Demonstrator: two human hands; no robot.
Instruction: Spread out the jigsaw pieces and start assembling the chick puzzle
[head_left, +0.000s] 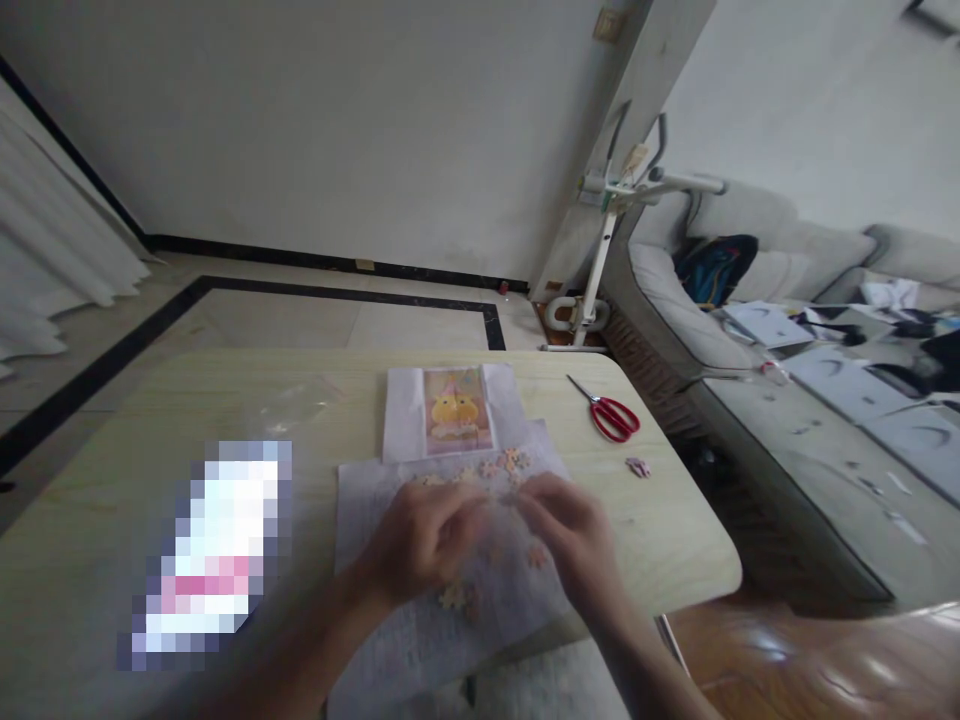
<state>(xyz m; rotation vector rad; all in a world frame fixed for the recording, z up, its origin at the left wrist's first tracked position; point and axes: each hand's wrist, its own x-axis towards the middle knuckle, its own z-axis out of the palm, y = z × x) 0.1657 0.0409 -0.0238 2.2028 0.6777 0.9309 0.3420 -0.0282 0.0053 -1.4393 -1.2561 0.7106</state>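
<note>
- so far, few small pastel jigsaw pieces (512, 461) look joined; most lie loose on the white paper sheet (420, 630).
- left hand (420, 540) and right hand (574, 535) curl over the pieces; the grip cannot be told through blur.
- red-handled scissors (611, 412) lie apart on the pale wooden table (112, 450).

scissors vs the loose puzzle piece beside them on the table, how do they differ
The scissors are larger, red-handled with slim metal blades; the loose puzzle piece is tiny, flat and pinkish. The scissors lie farther from the right hand; the piece lies nearer. Both rest untouched on the table.
</note>
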